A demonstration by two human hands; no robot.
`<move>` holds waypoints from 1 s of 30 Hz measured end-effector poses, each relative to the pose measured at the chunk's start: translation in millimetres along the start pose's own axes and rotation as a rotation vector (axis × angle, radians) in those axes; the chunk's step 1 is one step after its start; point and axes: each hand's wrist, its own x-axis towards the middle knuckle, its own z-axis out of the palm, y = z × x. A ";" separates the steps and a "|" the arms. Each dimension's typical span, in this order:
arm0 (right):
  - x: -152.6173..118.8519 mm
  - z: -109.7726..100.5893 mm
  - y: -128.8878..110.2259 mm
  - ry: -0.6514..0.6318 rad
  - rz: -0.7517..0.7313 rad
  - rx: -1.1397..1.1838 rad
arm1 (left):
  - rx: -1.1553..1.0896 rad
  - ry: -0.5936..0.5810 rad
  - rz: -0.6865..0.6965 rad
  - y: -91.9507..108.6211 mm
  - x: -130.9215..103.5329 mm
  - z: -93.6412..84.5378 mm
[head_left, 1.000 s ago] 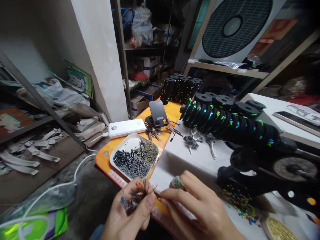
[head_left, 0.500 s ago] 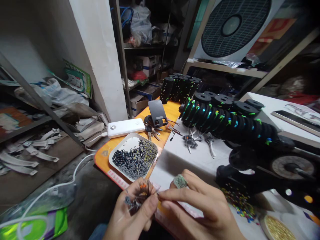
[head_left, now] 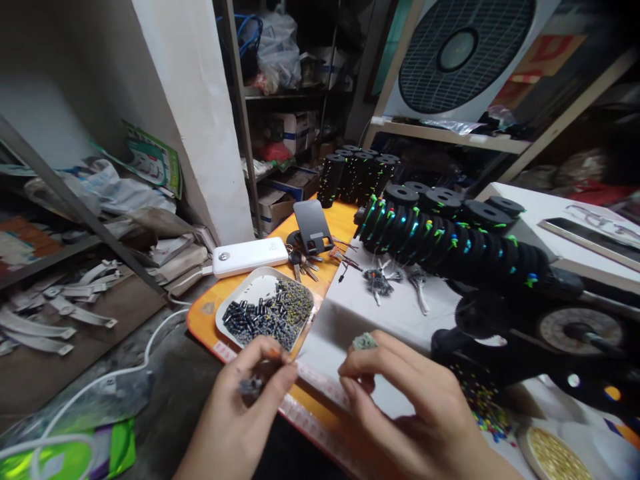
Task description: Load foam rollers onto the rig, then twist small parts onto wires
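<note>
Near the bottom centre, my left hand (head_left: 250,393) is closed around a small dark bundle (head_left: 253,385) with an orange bit near the fingertips; its details are blurred. Just to the right, my right hand (head_left: 405,393) has thumb and index finger pinched together, and whatever they hold is too small to make out. A greenish wrap (head_left: 365,341) sits on one of its fingers. The two hands are apart. Beyond my left hand, a white tray (head_left: 220,319) holds black tubes and many small grey and yellowish pieces.
A white power bank (head_left: 250,257), keys (head_left: 303,264) and a black phone stand (head_left: 313,227) lie behind the tray. A black roller (head_left: 450,247) with green ties spans the right side. Coloured beads (head_left: 487,410) and a bowl of gold beads (head_left: 525,448) are lower right.
My hands have separated, my left hand shifting left and slightly up and my right hand moving a little right. The view has shifted slightly.
</note>
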 end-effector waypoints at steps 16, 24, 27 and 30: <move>1.8 -4.6 5.8 0.097 0.144 0.039 | 0.325 -0.266 0.175 -3.9 16.2 16.7; -1.9 6.9 5.0 0.175 0.187 0.114 | -0.491 -0.381 -0.024 -9.8 -0.4 26.7; -1.1 10.2 4.3 0.171 0.161 0.203 | -0.599 -0.354 -0.057 -8.5 -5.2 34.6; -0.7 12.2 2.6 0.157 0.131 0.195 | -0.485 -0.291 -0.027 -5.4 -8.7 39.0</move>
